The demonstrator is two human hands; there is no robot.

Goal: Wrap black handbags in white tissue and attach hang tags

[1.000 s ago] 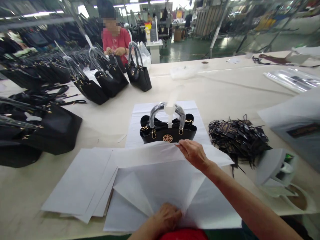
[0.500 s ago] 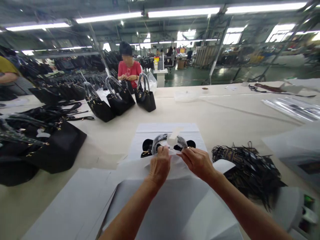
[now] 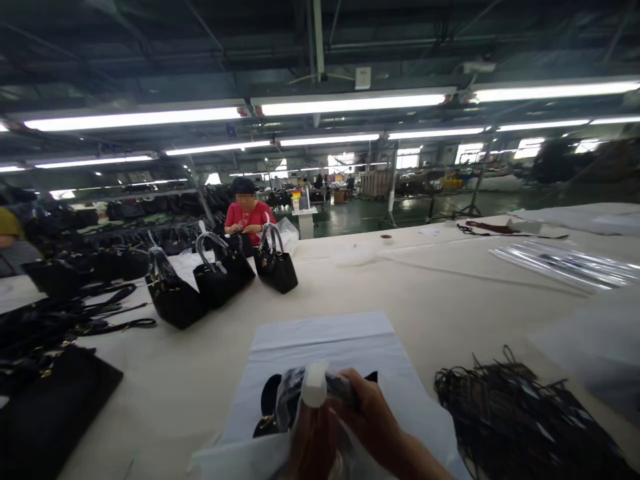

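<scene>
At the bottom centre, a plastic-wrapped black handle [image 3: 291, 393] with a white wrap piece [image 3: 315, 385] arches over white paper [image 3: 320, 337]. Black rounded parts with gold hardware show at its left. My right hand [image 3: 373, 420] is closed around the right side of the wrapped handle. My left hand [image 3: 314, 437] is just below the white piece, dark and blurred; its fingers are hard to make out. White sheeting covers whatever lies below the handle.
Black handbags [image 3: 276, 268] stand at the back left, near a seated person in red [image 3: 249, 217]. Another black bag [image 3: 60, 407] and straps lie left. A pile of black tags [image 3: 525, 413] is at right, with clear plastic sheets [image 3: 565, 263] beyond.
The view has tilted up, so the hands and wrapped handle sit lower in the picture. My right hand has moved onto the handle, and my left hand has moved in under the white piece.
</scene>
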